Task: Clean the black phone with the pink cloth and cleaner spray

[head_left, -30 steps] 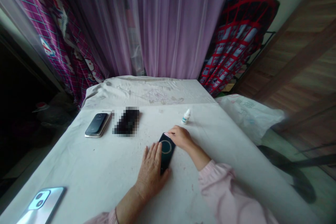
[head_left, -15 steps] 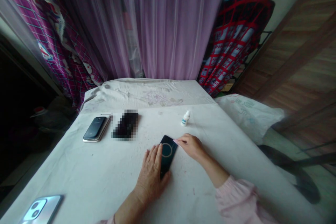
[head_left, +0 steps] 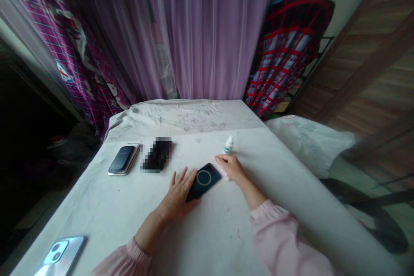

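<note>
A black phone (head_left: 204,179) with a ring mark on it lies flat on the white-covered table (head_left: 129,220). My left hand (head_left: 177,192) rests on the cloth at the phone's left edge, fingers stretched out and touching it. My right hand (head_left: 231,167) sits at the phone's far right corner, fingers pinched on a small pale pink cloth (head_left: 219,164) that touches the phone. A small white dropper bottle (head_left: 228,144) stands just beyond my right hand.
A dark phone (head_left: 122,160) and a blurred dark object (head_left: 157,155) lie at the left back of the table. A silver phone (head_left: 60,254) lies at the near left corner. Purple curtains (head_left: 200,30) hang behind. A white bag (head_left: 307,138) sits to the right.
The black phone has turned so its far end points more to the right. My right hand moved back to its far corner with the pink cloth. My left hand's fingers spread wider.
</note>
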`<action>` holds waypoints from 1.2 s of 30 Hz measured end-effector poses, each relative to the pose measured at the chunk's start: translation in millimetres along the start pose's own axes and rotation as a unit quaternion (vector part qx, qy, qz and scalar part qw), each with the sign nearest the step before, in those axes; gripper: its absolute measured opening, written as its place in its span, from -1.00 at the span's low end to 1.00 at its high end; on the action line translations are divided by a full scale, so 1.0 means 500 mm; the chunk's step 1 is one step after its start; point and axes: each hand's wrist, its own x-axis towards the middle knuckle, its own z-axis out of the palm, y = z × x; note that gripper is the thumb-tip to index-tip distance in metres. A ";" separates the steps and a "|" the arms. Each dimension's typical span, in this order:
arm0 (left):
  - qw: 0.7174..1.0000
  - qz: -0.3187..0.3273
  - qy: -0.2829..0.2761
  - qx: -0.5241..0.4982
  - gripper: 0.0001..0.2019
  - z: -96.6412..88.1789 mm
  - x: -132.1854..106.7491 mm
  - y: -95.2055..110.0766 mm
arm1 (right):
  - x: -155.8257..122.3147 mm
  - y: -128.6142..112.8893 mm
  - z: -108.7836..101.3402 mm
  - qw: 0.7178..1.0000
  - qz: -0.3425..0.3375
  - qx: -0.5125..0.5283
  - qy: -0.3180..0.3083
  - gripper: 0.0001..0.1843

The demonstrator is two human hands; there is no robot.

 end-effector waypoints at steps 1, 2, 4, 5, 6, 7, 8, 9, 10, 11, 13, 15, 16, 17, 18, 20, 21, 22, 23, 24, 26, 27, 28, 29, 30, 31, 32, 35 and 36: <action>1.000 -0.013 0.010 0.006 -0.17 -0.003 0.002 -0.011 | -0.014 0.012 -0.015 1.000 0.013 0.013 0.009 -0.44; 0.999 -0.029 0.022 0.009 -0.21 -0.002 0.002 -0.020 | -0.030 0.024 -0.029 0.999 0.023 0.022 0.015 -0.42; 0.996 -0.068 0.054 0.011 -0.25 0.007 -0.002 -0.029 | -0.061 0.046 -0.049 0.997 0.037 0.061 0.022 -0.45; 0.994 -0.087 0.071 0.012 -0.26 0.013 -0.005 -0.028 | -0.075 0.054 -0.054 0.996 0.028 0.074 0.028 -0.48; 0.991 -0.105 0.088 0.014 -0.27 0.020 -0.008 -0.024 | -0.086 0.059 -0.056 0.996 0.014 0.086 0.036 -0.51; 0.987 -0.120 0.101 0.017 -0.28 0.025 -0.010 -0.018 | -0.094 0.061 -0.056 0.995 -0.004 0.089 0.045 -0.55; 0.985 -0.132 0.111 0.022 -0.29 0.029 -0.012 -0.011 | -0.099 0.060 -0.052 0.995 -0.024 0.083 0.055 -0.58; 0.983 -0.140 0.117 0.026 -0.30 0.031 -0.013 -0.004 | -0.101 0.056 -0.047 0.994 -0.043 0.071 0.065 -0.60; 0.982 -0.145 0.120 0.031 -0.32 0.032 -0.014 0.002 | -0.101 0.049 -0.040 0.994 -0.059 0.054 0.073 -0.62; 0.981 -0.146 0.120 0.035 -0.33 0.032 -0.014 0.007 | -0.100 0.041 -0.032 0.994 -0.074 0.031 0.079 -0.63; 0.982 -0.143 0.120 0.041 -0.36 0.030 -0.015 0.012 | -0.097 0.022 -0.015 0.992 -0.097 -0.026 0.082 -0.66; 0.982 -0.136 0.121 0.045 -0.37 0.029 -0.016 0.012 | -0.097 0.007 0.001 0.986 -0.116 -0.090 0.077 -0.69; 0.983 -0.133 0.121 0.046 -0.36 0.029 -0.016 0.011 | -0.098 0.002 0.008 0.982 -0.123 -0.120 0.075 -0.70; 0.983 -0.131 0.120 0.048 -0.34 0.029 -0.016 0.010 | -0.101 0.000 0.014 0.978 -0.131 -0.147 0.074 -0.71; 0.983 -0.131 0.119 0.049 -0.32 0.030 -0.016 0.010 | -0.105 0.000 0.019 0.973 -0.141 -0.166 0.072 -0.72; 0.983 -0.133 0.116 0.052 -0.31 0.031 -0.015 0.011 | -0.116 0.002 0.027 0.967 -0.164 -0.182 0.073 -0.72; 0.983 -0.134 0.114 0.053 -0.32 0.032 -0.014 0.012 | -0.123 0.003 0.030 0.965 -0.179 -0.179 0.073 -0.73; 0.983 -0.135 0.113 0.054 -0.34 0.032 -0.013 0.013 | -0.129 0.004 0.033 0.963 -0.194 -0.174 0.072 -0.73; 0.983 -0.135 0.111 0.055 -0.35 0.032 -0.012 0.014 | -0.136 0.005 0.034 0.960 -0.209 -0.170 0.070 -0.73; 0.983 -0.136 0.108 0.054 -0.36 0.032 -0.012 0.014 | -0.141 0.005 0.035 0.958 -0.222 -0.168 0.067 -0.72; 0.984 -0.137 0.101 0.051 -0.35 0.031 -0.012 0.014 | -0.146 0.005 0.034 0.956 -0.232 -0.169 0.063 -0.72; 0.984 -0.138 0.097 0.048 -0.35 0.030 -0.012 0.013 | -0.146 0.005 0.032 0.956 -0.230 -0.173 0.064 -0.72; 0.985 -0.138 0.094 0.045 -0.35 0.029 -0.012 0.013 | -0.143 0.004 0.029 0.956 -0.222 -0.180 0.068 -0.72; 0.985 -0.137 0.093 0.043 -0.35 0.028 -0.012 0.013 | -0.138 0.002 0.027 0.956 -0.211 -0.189 0.073 -0.72; 0.986 -0.136 0.093 0.040 -0.35 0.028 -0.011 0.013 | -0.131 -0.001 0.024 0.956 -0.197 -0.203 0.077 -0.73; 0.986 -0.135 0.093 0.038 -0.36 0.027 -0.011 0.013 | -0.123 -0.005 0.021 0.955 -0.181 -0.219 0.079 -0.73; 0.986 -0.136 0.093 0.037 -0.36 0.026 -0.011 0.014 | -0.113 -0.010 0.019 0.955 -0.163 -0.238 0.077 -0.73; 0.985 -0.141 0.094 0.037 -0.37 0.025 -0.009 0.017 | -0.082 -0.034 0.018 0.951 -0.104 -0.287 0.057 -0.72; 0.985 -0.141 0.095 0.037 -0.37 0.025 -0.009 0.018 | -0.071 -0.043 0.020 0.949 -0.087 -0.300 0.048 -0.72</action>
